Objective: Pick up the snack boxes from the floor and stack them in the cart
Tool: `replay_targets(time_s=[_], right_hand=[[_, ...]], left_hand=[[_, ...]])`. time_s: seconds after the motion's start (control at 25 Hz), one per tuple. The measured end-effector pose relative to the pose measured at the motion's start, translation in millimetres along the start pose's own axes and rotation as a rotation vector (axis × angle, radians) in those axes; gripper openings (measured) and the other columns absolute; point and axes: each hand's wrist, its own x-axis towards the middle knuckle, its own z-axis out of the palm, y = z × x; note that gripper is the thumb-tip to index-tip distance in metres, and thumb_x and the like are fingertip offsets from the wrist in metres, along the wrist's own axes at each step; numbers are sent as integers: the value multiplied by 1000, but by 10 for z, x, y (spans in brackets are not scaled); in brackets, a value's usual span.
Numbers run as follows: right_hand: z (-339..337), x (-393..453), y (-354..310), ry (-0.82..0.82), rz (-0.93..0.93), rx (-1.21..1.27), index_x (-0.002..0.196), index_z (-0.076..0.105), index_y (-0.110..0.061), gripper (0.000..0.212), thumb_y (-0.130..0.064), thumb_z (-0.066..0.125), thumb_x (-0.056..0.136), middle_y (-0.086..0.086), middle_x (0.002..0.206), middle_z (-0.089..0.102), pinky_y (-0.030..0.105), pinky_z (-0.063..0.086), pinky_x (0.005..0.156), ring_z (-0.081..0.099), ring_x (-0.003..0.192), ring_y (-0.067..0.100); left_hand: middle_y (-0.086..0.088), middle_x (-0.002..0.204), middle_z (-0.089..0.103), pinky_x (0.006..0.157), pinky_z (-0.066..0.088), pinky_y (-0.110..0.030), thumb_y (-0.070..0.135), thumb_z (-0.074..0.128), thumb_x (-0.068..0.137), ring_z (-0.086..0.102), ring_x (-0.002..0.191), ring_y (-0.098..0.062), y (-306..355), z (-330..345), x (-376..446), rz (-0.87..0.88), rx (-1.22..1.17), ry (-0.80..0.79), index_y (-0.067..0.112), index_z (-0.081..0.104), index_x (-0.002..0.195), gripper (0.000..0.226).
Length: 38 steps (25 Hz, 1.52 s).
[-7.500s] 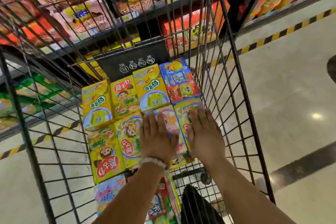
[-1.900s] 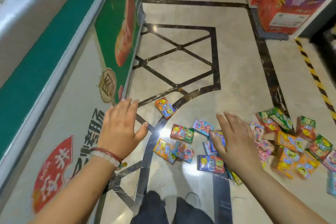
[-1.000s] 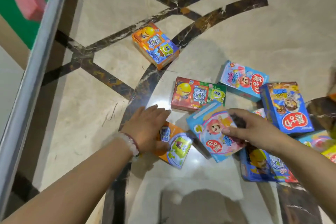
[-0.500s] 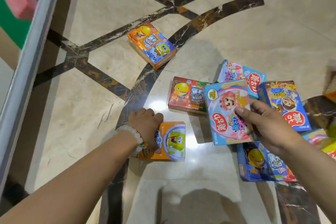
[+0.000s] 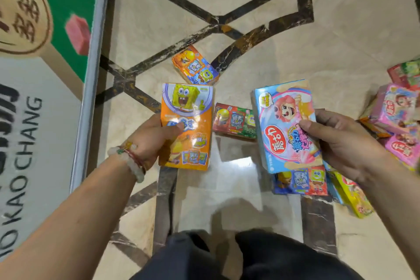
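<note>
Your left hand [image 5: 148, 137] grips the orange box [image 5: 186, 127]; your right hand [image 5: 341, 143] pinches the blue box [image 5: 284, 125]; both held above the floor [image 5: 250, 41].

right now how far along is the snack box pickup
Mid-job. In hand: the left hand grips an orange SpongeBob box, the right hand a light blue box, both lifted off the floor. Left: a red-green box, an orange-blue box and a pink pile lie on the floor. No cart in view.

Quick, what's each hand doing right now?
Left hand: grips the orange box.
Right hand: grips the blue box.
</note>
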Motion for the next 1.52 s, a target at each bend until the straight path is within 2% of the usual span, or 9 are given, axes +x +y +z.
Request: replay_targets(time_s=[0.16,0.32,0.4,0.52,0.68,0.84,1.08,1.32,1.52], right_hand=[[311,-1063,-978,53,-25,137,90,73,-8,61,-36,90,38,14,91,73,28,57,60,71,74,19],[544,-2060,-1916,77,-22,192,85,73,-9,38,-25,75,51,10,86,74,26,56,59,71,71,17],[593,-2541,-2349,122,-43,176,92,66,-5,39,-22,71,57,8,84,74,26,56,59,70,69,15],[652,-3192,-2908,175,-106,136,95,61,-4,12,-5,56,83,3,76,73,23,56,58,69,65,12],[786,-3893,-3350,268,-214,125,93,60,-3,13,-1,48,93,2,70,72,23,55,55,68,59,11],[988,-4591,-3342,413,-294,209,82,60,-6,18,-1,48,93,2,63,71,24,56,51,66,52,11],[1206,-5530,-2831,598,-318,365,86,62,-6,11,-6,52,91,7,76,73,33,57,69,69,63,15],[1275,-6447,-2265,902,-313,568,75,57,-4,15,-5,54,90,8,64,71,29,57,54,68,54,16],[1253,-7234,-1720,1090,-345,705,81,61,-3,9,-8,57,88,10,71,72,32,58,57,69,59,18]], left_hand=[[-2,90,74,64,58,-29,16,62,68,71,76,-17,1190,371,-1034,36,-84,-4,8,58,112,45],[-9,96,73,67,58,-33,33,88,50,71,80,-21,2235,739,-2014,4,-99,-98,7,62,108,68],[-9,96,73,70,59,-38,24,78,62,71,80,-22,2669,961,-2462,-37,-108,-108,6,61,111,54],[-7,95,73,68,59,-40,15,62,73,71,80,-22,3232,1255,-3060,-92,-121,-121,10,61,109,36],[-4,90,74,60,59,-35,11,52,90,72,72,-19,3696,1487,-3589,-69,-99,-103,8,60,107,19],[-7,76,73,55,57,-46,14,48,95,71,65,-21,3939,1583,-3968,-128,-104,-167,9,61,96,14],[-11,89,73,63,58,-47,15,55,90,71,72,-24,3945,1703,-4402,-100,124,-378,7,62,106,19],[-10,78,73,64,57,-45,10,58,89,70,64,-23,3610,2219,-4792,-113,416,-569,7,62,94,8],[-7,68,72,52,58,-36,6,56,90,68,55,-19,3294,2826,-5197,-109,560,-774,7,62,91,7]])
